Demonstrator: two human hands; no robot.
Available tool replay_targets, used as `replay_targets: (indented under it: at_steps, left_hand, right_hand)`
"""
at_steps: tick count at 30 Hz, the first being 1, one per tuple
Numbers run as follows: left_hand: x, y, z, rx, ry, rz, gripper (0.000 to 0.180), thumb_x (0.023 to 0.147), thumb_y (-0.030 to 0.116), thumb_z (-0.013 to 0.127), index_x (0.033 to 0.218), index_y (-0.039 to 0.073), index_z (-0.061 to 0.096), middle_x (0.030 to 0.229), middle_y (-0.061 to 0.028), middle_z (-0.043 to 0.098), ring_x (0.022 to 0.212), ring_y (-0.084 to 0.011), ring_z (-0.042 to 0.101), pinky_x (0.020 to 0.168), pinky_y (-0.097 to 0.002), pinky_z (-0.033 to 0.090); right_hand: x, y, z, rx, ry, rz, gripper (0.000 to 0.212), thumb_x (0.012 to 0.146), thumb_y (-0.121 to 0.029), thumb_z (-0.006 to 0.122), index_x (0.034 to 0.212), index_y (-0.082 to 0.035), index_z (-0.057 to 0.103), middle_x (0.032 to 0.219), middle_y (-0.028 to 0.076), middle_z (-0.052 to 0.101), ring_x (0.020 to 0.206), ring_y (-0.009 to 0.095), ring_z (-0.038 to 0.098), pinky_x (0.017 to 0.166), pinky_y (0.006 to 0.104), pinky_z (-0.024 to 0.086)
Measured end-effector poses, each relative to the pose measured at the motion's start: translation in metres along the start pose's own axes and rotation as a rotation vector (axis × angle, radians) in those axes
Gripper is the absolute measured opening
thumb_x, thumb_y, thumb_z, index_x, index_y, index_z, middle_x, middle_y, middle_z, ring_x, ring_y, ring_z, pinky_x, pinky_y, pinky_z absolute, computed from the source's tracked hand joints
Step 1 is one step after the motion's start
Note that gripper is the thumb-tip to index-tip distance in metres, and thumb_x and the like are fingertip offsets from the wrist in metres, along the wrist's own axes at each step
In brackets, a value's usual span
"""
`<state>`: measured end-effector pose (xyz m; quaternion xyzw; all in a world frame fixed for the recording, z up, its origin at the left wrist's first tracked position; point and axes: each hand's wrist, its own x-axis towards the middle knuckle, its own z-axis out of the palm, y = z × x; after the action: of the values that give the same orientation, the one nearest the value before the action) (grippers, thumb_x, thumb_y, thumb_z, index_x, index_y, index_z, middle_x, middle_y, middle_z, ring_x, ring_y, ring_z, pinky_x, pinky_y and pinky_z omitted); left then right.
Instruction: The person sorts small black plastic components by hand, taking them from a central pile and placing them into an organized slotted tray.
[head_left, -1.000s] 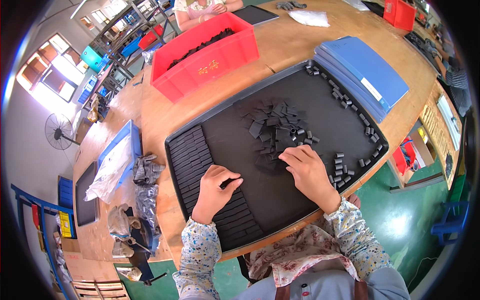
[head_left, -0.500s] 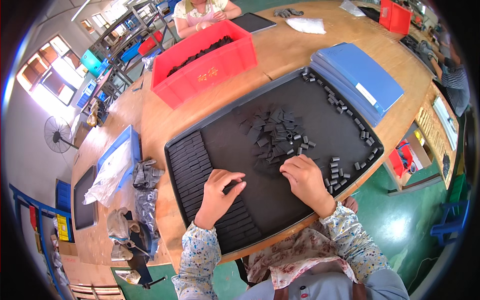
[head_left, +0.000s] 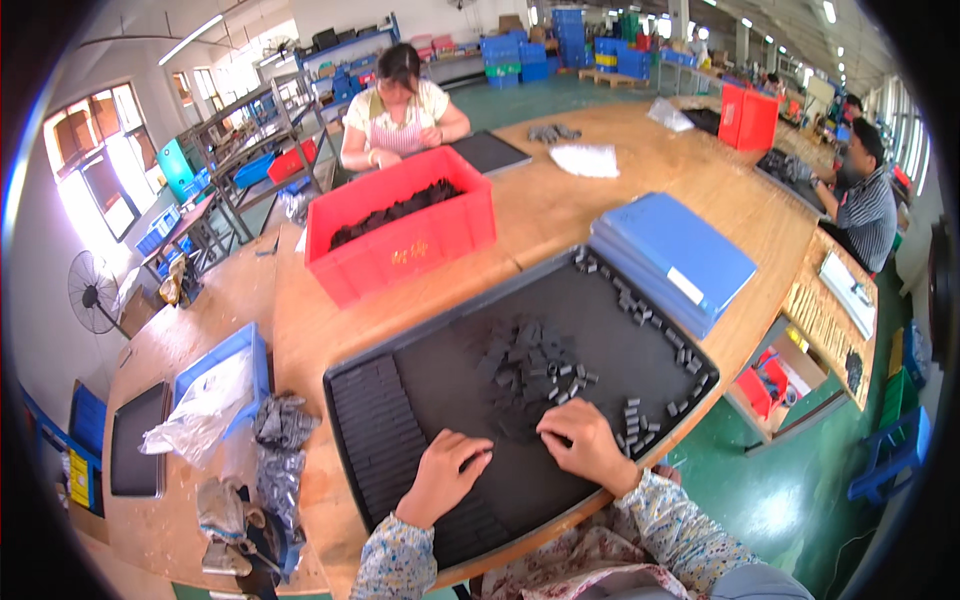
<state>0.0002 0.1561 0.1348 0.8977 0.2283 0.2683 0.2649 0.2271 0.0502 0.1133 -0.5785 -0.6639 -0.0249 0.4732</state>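
Over a large black tray (head_left: pixel 530 490), both my hands hover with fingertips facing each other. My left hand (head_left: pixel 445 480) has its thumb and fingers drawn together near the neat rows of black blocks (head_left: pixel 375 415) along the tray's left side. Whether a small dark piece sits in that pinch is unclear. My right hand (head_left: pixel 585 442) is also pinched, close to the loose pile of flat black pieces (head_left: pixel 520 360); its fingers hide whatever they may hold. Small dark cylinders (head_left: pixel 636 425) lie right of that hand, and more line the tray's right edge.
Behind the tray stands a red bin (head_left: pixel 400 262) of black pieces. Blue folders (head_left: pixel 675 260) are stacked at its right. A blue crate (head_left: pixel 255 375) with white plastic and grey gloves (head_left: pixel 285 420) lie left. A co-worker (head_left: pixel 400 115) sits across the table, another person (head_left: pixel 865 200) far right.
The view has tilted up, so the tray and table sit lower and more of the room shows. Both hands remain pinched over the tray, slightly nearer each other.
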Motion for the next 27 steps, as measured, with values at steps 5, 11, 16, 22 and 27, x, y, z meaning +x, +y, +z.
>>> replay_targets:
  at_steps: [5, 11, 16, 22, 27]
  left_hand:
    - [0.004, 0.006, -0.007, -0.089, 0.011, -0.014, 0.033, 0.078, 0.018, 0.081, 0.108, 0.007, 0.071, 0.096, -0.0059, 0.07, 0.093, -0.0254, 0.06, 0.081, -0.0366, 0.051]
    - [-0.003, 0.012, 0.019, -0.422, -0.092, -0.057, 0.03, 0.079, 0.015, 0.083, 0.104, 0.004, 0.069, 0.09, -0.0083, 0.069, 0.072, -0.0151, 0.066, 0.064, -0.0265, 0.053]
    - [0.001, 0.03, 0.001, -0.458, -0.083, -0.09, 0.015, 0.082, 0.009, 0.075, 0.093, 0.001, 0.067, 0.088, -0.0167, 0.068, 0.079, -0.0316, 0.068, 0.069, -0.0364, 0.054]
    - [0.001, 0.04, 0.0, -0.386, -0.067, -0.052, 0.011, 0.081, 0.001, 0.073, 0.085, 0.001, 0.062, 0.079, -0.0138, 0.063, 0.067, -0.0274, 0.063, 0.062, -0.0342, 0.05]
    - [-0.007, 0.01, 0.004, -0.508, 0.045, -0.253, 0.014, 0.085, -0.003, 0.068, 0.082, 0.001, 0.056, 0.075, -0.0048, 0.059, 0.062, -0.0093, 0.054, 0.057, -0.0263, 0.047]
  right_hand:
    - [0.003, -0.007, 0.001, 0.097, -0.032, -0.038, 0.016, 0.073, -0.001, 0.077, 0.086, -0.007, 0.071, 0.088, 0.005, 0.07, 0.08, 0.026, 0.066, 0.073, 0.0363, 0.051]
    - [-0.002, -0.017, 0.004, 0.295, -0.284, -0.018, 0.023, 0.079, -0.002, 0.077, 0.097, -0.004, 0.062, 0.084, 0.009, 0.064, 0.075, 0.029, 0.066, 0.065, 0.0355, 0.053]
    - [0.0, -0.018, 0.004, 0.433, -0.388, -0.022, 0.023, 0.084, 0.001, 0.072, 0.102, -0.002, 0.058, 0.092, 0.011, 0.063, 0.082, 0.027, 0.067, 0.068, 0.0341, 0.055]
    - [-0.001, -0.021, 0.001, 0.425, -0.27, -0.066, 0.021, 0.085, 0.0, 0.072, 0.1, -0.003, 0.058, 0.09, 0.01, 0.063, 0.08, 0.027, 0.067, 0.067, 0.0339, 0.055]
    - [0.0, -0.025, 0.002, 0.279, -0.087, -0.052, 0.018, 0.085, -0.006, 0.074, 0.095, -0.006, 0.06, 0.079, 0.008, 0.062, 0.065, 0.026, 0.065, 0.056, 0.0346, 0.051]
